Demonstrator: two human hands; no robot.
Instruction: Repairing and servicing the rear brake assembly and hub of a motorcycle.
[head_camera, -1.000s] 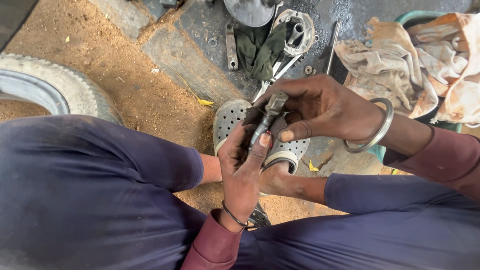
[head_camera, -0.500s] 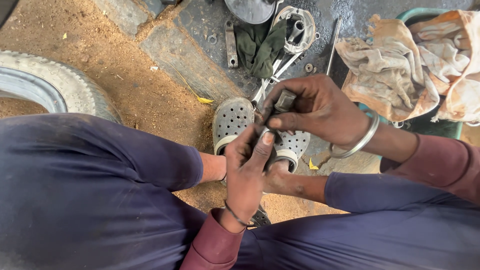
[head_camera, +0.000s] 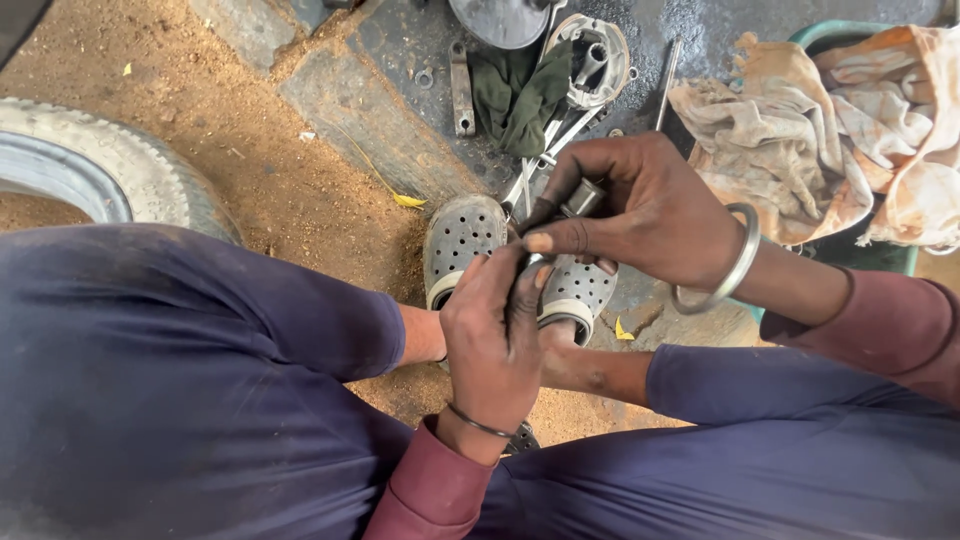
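Stained rags (head_camera: 800, 150) in green tub (head_camera: 850, 252), beside hands (head_camera: 560, 270).

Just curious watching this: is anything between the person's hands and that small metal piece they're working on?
Nothing visible: the right hand and left hand both grip the small metal part directly, above the grey perforated clogs.

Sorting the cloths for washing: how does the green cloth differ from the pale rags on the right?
The green cloth is dark olive; the pale rags are cream with orange-brown stains. The green cloth lies on the dark ground among metal parts; the pale rags are heaped over a green tub. Both lie crumpled, untouched by either hand.
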